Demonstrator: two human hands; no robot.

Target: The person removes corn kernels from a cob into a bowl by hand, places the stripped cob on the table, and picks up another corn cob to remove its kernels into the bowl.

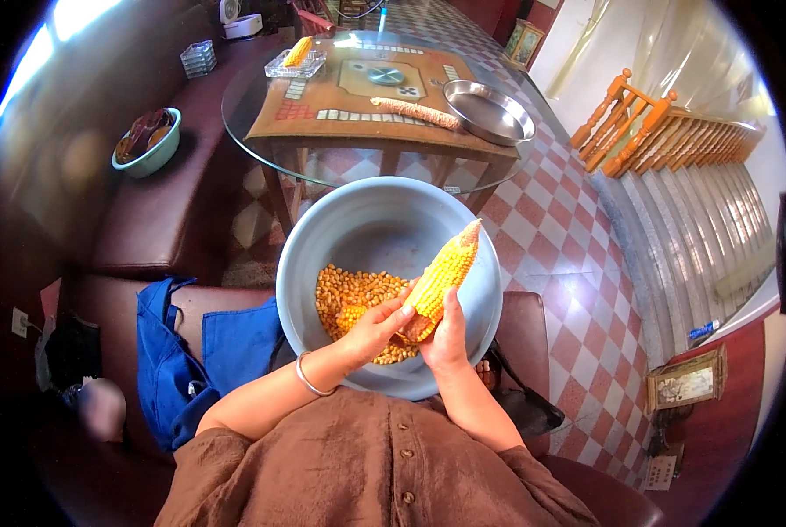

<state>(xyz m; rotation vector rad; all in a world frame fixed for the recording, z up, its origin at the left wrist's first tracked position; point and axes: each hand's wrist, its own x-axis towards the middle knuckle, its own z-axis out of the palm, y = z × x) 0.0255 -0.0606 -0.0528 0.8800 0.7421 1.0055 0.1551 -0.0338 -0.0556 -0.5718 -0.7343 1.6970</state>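
Note:
Both my hands are closed around one yellow corn cob (446, 270) above a large pale-blue basin (295, 255). The cob tilts up to the right, its pointed tip away from me, and kernels are gone from part of its lower end. My left hand (377, 327), with a silver bangle on the wrist, grips the lower left side, fingers partly hidden behind the cob. My right hand (448, 338) holds the lower right side, thumb along the kernels. Loose corn kernels (358, 288) lie in the basin's bottom, left of and beneath my hands.
Beyond the basin stands a glass-topped table (244, 114) with a bare cob (419, 112), a round metal pan (490, 112) and a glass tray (279, 66) holding corn. Blue cloth (169, 351) lies on the left seat. A green bowl (160, 154) rests on the sofa behind.

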